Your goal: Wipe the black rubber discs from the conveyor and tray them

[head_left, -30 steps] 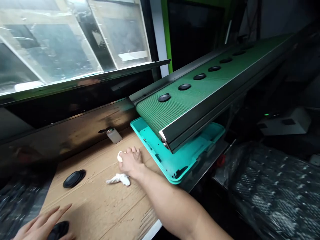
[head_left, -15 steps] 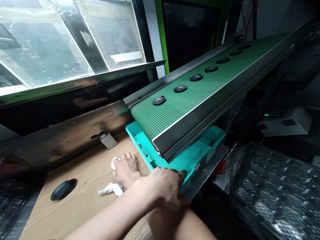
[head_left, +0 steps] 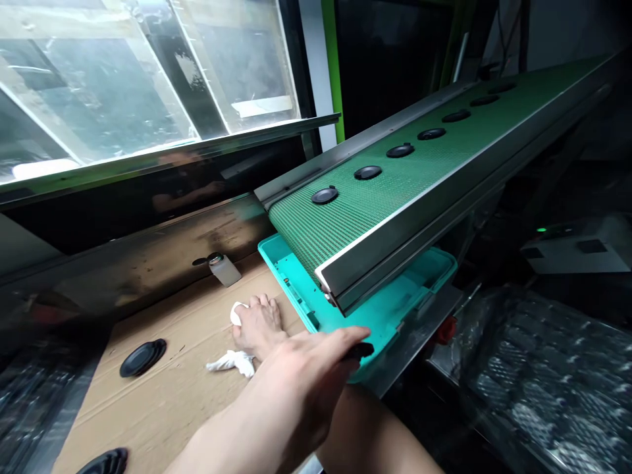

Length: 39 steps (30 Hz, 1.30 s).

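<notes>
A small, black, plastic-looking piece [head_left: 364,349] meets the left hand [head_left: 306,361] by the near corner of the teal plastic tray [head_left: 326,320], the curled right hand [head_left: 259,326] farther leftward, both grips unclear.

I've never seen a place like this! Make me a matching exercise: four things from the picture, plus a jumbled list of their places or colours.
Things
1. Left hand
2. Right hand
3. Conveyor belt
4. Tray

Descriptions
A. Turquoise, below the belt's lower end
B. On the cardboard, with a white item by its thumb
C. Green, carrying a row of black discs
D. At the tray's near corner, in front of the other arm

Pairs
1-D; 2-B; 3-C; 4-A
</notes>
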### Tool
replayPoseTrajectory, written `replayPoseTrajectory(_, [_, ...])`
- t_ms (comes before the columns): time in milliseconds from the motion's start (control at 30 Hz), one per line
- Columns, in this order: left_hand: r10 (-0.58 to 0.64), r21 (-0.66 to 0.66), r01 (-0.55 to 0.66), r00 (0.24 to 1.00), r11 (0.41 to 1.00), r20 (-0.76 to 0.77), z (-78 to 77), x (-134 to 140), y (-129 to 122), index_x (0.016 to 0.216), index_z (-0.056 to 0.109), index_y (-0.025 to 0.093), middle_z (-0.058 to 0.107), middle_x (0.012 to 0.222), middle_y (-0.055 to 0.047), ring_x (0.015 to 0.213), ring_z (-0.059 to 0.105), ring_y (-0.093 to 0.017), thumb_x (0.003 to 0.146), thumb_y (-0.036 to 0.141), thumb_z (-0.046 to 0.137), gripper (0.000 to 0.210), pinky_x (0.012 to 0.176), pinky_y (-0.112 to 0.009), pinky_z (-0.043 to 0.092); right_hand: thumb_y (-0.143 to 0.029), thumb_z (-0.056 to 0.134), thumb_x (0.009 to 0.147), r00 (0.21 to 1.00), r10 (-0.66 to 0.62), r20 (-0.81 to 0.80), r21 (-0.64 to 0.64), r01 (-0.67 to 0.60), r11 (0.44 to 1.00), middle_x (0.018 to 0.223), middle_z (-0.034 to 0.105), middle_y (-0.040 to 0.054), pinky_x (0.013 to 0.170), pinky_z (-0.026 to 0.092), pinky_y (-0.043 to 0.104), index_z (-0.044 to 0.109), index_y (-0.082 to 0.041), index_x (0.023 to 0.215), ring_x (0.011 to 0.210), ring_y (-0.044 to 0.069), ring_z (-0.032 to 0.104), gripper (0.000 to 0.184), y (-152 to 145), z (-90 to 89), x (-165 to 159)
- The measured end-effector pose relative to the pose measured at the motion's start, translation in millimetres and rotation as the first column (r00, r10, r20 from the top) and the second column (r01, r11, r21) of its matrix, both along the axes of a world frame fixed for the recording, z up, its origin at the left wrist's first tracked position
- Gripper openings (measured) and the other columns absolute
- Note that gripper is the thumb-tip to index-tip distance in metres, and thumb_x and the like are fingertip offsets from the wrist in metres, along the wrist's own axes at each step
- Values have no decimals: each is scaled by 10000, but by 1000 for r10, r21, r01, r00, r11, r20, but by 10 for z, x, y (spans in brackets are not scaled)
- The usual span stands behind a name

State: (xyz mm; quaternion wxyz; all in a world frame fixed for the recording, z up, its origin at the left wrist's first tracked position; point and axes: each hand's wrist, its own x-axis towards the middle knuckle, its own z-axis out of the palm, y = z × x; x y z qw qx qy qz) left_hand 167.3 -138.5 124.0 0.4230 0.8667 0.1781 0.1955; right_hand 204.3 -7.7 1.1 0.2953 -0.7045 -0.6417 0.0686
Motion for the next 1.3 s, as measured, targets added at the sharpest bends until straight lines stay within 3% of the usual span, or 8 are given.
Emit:
replayPoseTrajectory(133, [279,-325,-260,960,909,11,-146,-631,172,1233,593,299,652,1222,-57,976,665,-239,851,316,622,384,784,-332,571,-336,528,841,1000,-4,22,-33,4,999,1022,595,80,857,378,379,626,-225,1006,1020,256,482,222,-5,8,6])
replayPoseTrajectory(333, [582,-888,-211,810,409,75,-593,-1375,741,974,584,220,610,1276,-105,1142,607,-319,838,266,644,156,971,-505,494,-365,495,875,997,-12,75,-28,14,1000,1095,586,96,878,349,380,617,-237,1100,1062,263,463,286,-30,-31,-60])
replayPoseTrajectory(400, [660,-918,-198,746,344,87,-717,-1511,870,924,569,194,635,1229,-118,1142,609,-312,792,164,673,170,1002,-485,480,-381,485,888,995,-29,98,-28,32,999,1082,588,88,882,346,373,620,-257,1120,1060,260,467,296,-48,-33,-84])
replayPoseTrajectory(633, [818,-868,-258,521,425,246,-1020,-1776,1157,948,617,121,671,1096,-115,1038,660,-246,780,209,652,192,890,-363,560,-448,517,888,988,-23,150,-6,24,1000,1069,594,71,875,361,340,643,-292,1152,1031,234,491,331,-56,-18,-103])
replayPoseTrajectory(833, [858,-811,-361,415,460,302,-1049,-1861,1210,1120,403,231,678,954,-41,816,716,-193,695,260,774,564,702,-264,560,-453,467,927,979,9,205,68,-23,997,1005,623,65,878,363,311,680,-266,1085,984,211,517,325,-94,93,-142])
replayPoseTrajectory(1000, [830,-780,-410,505,473,238,-1097,-1864,1194,1157,414,223,682,1038,-82,793,710,-204,752,348,714,519,609,-258,541,-464,537,885,965,-32,261,39,23,999,1161,615,85,935,349,339,610,-269,1247,1076,239,515,418,-64,30,-101])
replayPoseTrajectory(1167, [727,-543,-549,663,635,180,-1136,-1830,1125,1005,609,160,719,953,-92,864,679,-210,813,370,627,286,781,-314,527,-399,506,909,970,-12,243,-7,15,1000,1059,670,65,911,369,311,650,-262,1177,1048,220,562,334,6,-72,-61])
replayPoseTrajectory(1300, [539,-372,-455,827,809,161,-1145,-1596,899,1012,690,180,719,1016,-77,953,656,-220,840,318,569,251,909,-355,490,-381,488,917,965,-171,197,68,161,985,1080,666,75,913,381,311,641,-249,1190,1057,218,567,340,41,-28,19])
